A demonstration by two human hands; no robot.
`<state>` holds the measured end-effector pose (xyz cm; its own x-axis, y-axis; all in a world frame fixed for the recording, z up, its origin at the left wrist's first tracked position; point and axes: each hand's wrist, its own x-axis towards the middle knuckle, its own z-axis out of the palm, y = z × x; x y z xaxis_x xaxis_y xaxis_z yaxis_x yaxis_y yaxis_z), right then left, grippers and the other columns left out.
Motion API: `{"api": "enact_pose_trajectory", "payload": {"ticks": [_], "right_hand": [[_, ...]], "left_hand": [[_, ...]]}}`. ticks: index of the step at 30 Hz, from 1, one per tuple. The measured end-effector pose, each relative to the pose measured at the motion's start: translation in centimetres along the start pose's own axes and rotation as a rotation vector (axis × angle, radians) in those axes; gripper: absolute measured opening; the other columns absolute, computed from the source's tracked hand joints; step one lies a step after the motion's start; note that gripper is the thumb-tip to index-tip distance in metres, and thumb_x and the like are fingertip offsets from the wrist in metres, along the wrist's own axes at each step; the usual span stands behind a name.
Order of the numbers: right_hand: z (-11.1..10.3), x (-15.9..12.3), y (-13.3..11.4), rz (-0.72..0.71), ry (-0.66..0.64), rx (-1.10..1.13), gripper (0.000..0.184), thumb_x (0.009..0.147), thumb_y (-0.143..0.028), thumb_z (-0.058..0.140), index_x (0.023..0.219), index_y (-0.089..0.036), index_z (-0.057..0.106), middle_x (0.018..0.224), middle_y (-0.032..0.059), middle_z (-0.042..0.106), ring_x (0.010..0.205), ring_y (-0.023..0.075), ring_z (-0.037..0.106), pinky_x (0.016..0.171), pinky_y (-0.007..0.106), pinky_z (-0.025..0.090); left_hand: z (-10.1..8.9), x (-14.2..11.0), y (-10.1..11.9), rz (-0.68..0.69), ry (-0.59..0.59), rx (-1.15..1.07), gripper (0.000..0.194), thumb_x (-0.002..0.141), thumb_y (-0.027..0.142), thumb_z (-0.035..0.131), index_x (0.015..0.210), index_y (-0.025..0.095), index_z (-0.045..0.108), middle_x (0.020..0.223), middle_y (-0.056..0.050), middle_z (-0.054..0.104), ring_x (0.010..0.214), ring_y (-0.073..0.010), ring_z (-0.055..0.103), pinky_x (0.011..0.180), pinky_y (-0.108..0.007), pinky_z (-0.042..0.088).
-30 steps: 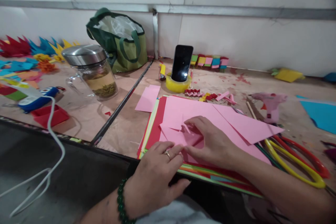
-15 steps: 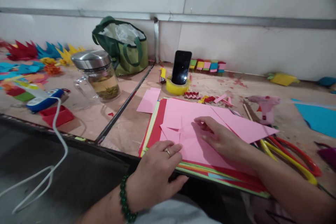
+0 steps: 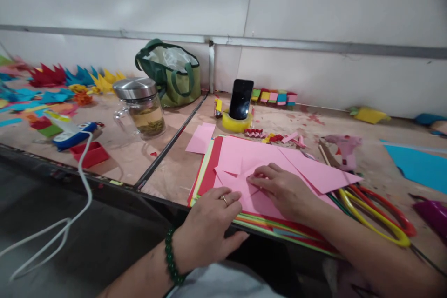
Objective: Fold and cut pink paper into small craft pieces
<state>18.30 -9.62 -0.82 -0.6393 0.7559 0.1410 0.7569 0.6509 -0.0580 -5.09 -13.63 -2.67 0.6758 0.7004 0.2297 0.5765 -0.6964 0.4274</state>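
A folded piece of pink paper (image 3: 229, 179) lies near the front edge of a stack of coloured sheets (image 3: 209, 167), with a pink sheet (image 3: 256, 146) on top. Resting on the near edge of the folded paper is my left hand (image 3: 213, 216), fingers laid out together and thumb apart below the table edge. It wears a ring and a green bead bracelet (image 3: 170, 258). The fingertips of my right hand (image 3: 284, 191) come together at the right part of the folded paper, in a pinch on it. My right palm partly hides the paper beneath.
A pink glue gun (image 3: 345, 149) and yellow-and-red-handled scissors (image 3: 377, 219) lie to the right. Behind the stack, a phone (image 3: 241, 98) leans in a yellow tape roll (image 3: 234, 123). Further left stand a glass tea mug (image 3: 143, 114), a green bag (image 3: 181, 86) and a red paper box (image 3: 91, 154).
My right hand has moved left and down onto the folded paper, and its fingers have come together. My left hand stays nearly in place. The whole view has shifted slightly.
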Motion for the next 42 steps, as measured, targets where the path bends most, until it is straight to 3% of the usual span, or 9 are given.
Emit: {"api": "enact_pose_trajectory", "payload": {"ticks": [6, 9, 17, 24, 31, 34, 37, 40, 42], "right_hand": [[-1.0, -0.4, -0.6, 0.240, 0.044, 0.099, 0.023, 0.089, -0.027, 0.052, 0.106, -0.019, 0.065, 0.104, 0.0109, 0.061, 0.099, 0.0245, 0.054, 0.085, 0.039, 0.048], [-0.6, -0.1, -1.7, 0.302, 0.035, 0.195, 0.042, 0.083, -0.042, 0.061, 0.117, -0.018, 0.057, 0.109, 0.0118, 0.057, 0.101, 0.0257, 0.054, 0.086, 0.040, 0.047], [-0.9, -0.3, -0.3, 0.411, -0.075, 0.390, 0.027, 0.087, -0.021, 0.047, 0.113, -0.020, 0.055, 0.109, 0.0087, 0.058, 0.093, 0.0191, 0.058, 0.083, 0.032, 0.045], [-1.2, 0.8, -2.2, 0.466, -0.104, 0.152, 0.060, 0.077, -0.061, 0.059, 0.117, -0.017, 0.052, 0.115, 0.0137, 0.056, 0.090, 0.0270, 0.061, 0.070, 0.035, 0.046], [-0.2, -0.9, 0.8, 0.374, 0.002, 0.204, 0.023, 0.089, -0.020, 0.047, 0.112, -0.020, 0.053, 0.107, 0.0096, 0.062, 0.084, 0.0192, 0.062, 0.071, 0.030, 0.047], [0.1, -1.6, 1.8, 0.384, 0.010, 0.156, 0.029, 0.086, -0.009, 0.040, 0.109, -0.020, 0.054, 0.106, 0.0073, 0.063, 0.083, 0.0178, 0.063, 0.072, 0.030, 0.048], [-0.1, -1.8, 1.9, 0.392, 0.057, -0.007, 0.045, 0.082, -0.008, 0.045, 0.126, -0.017, 0.049, 0.118, 0.0125, 0.058, 0.100, 0.0243, 0.060, 0.078, 0.036, 0.050], [-0.7, -1.8, 2.1, 0.231, 0.143, -0.137, 0.056, 0.081, -0.010, 0.051, 0.136, -0.016, 0.042, 0.132, 0.0152, 0.050, 0.120, 0.0294, 0.047, 0.094, 0.044, 0.047], [-0.9, -1.8, 2.2, 0.102, 0.166, -0.178, 0.050, 0.082, -0.010, 0.052, 0.132, -0.015, 0.048, 0.132, 0.0154, 0.051, 0.120, 0.0287, 0.047, 0.098, 0.046, 0.045]], "left_hand": [[0.2, 0.0, 0.2, 0.020, 0.025, -0.006, 0.052, 0.079, 0.040, 0.066, 0.124, 0.018, 0.053, 0.127, -0.006, 0.059, 0.116, -0.0261, 0.049, 0.102, -0.041, 0.042], [0.3, 0.1, 0.2, 0.020, 0.033, 0.001, 0.052, 0.079, 0.040, 0.066, 0.125, 0.018, 0.054, 0.126, -0.006, 0.060, 0.116, -0.0268, 0.049, 0.102, -0.042, 0.042], [0.3, -0.3, -0.2, 0.001, 0.028, -0.032, 0.050, 0.078, 0.042, 0.066, 0.121, 0.016, 0.058, 0.131, -0.007, 0.058, 0.122, -0.0271, 0.048, 0.106, -0.041, 0.040], [0.0, -0.6, 0.0, -0.005, 0.018, -0.033, 0.048, 0.080, 0.039, 0.064, 0.122, 0.018, 0.058, 0.132, -0.008, 0.057, 0.123, -0.0269, 0.047, 0.105, -0.043, 0.040], [-0.2, -1.1, -0.2, -0.023, -0.003, -0.003, 0.048, 0.082, 0.042, 0.063, 0.126, 0.024, 0.056, 0.136, -0.008, 0.053, 0.125, -0.0273, 0.046, 0.111, -0.052, 0.029], [-0.5, -1.2, -0.1, -0.025, -0.016, -0.008, 0.047, 0.083, 0.042, 0.062, 0.125, 0.023, 0.056, 0.136, -0.009, 0.053, 0.125, -0.0270, 0.047, 0.108, -0.049, 0.032], [-1.0, -1.0, -0.2, -0.016, -0.023, -0.016, 0.039, 0.085, 0.041, 0.060, 0.120, 0.024, 0.058, 0.132, -0.007, 0.056, 0.122, -0.0252, 0.049, 0.106, -0.046, 0.034], [-1.7, -0.2, -0.9, -0.001, -0.028, 0.005, 0.022, 0.089, 0.040, 0.056, 0.103, 0.023, 0.062, 0.122, -0.005, 0.062, 0.114, -0.0227, 0.055, 0.106, -0.045, 0.031], [-2.2, 0.9, -1.9, -0.011, -0.033, 0.048, 0.021, 0.092, 0.037, 0.052, 0.089, 0.019, 0.061, 0.111, -0.005, 0.066, 0.104, -0.0215, 0.059, 0.102, -0.043, 0.035]]}}
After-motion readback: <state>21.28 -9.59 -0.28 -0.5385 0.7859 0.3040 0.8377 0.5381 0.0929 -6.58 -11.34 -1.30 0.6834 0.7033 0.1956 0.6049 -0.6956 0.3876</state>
